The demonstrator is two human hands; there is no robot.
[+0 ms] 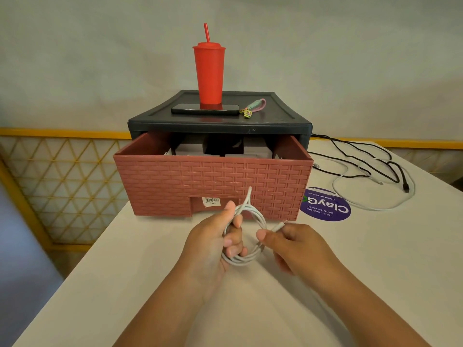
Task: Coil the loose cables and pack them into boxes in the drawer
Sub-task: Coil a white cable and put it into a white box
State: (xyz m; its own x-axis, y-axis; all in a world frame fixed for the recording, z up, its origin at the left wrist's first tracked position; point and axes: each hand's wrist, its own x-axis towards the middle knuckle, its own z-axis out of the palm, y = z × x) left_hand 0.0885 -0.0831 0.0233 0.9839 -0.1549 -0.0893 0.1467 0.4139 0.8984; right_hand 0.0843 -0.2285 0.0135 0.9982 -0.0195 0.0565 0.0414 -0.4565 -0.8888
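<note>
Both hands grip the white cable [246, 256]: left [220, 242] holds its coil, right [288, 237] pinches its end.

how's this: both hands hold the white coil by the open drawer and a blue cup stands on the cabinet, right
The cup is red, not blue, as the head view shows. Left hand and right hand do hold the white coil by the open drawer.
</note>
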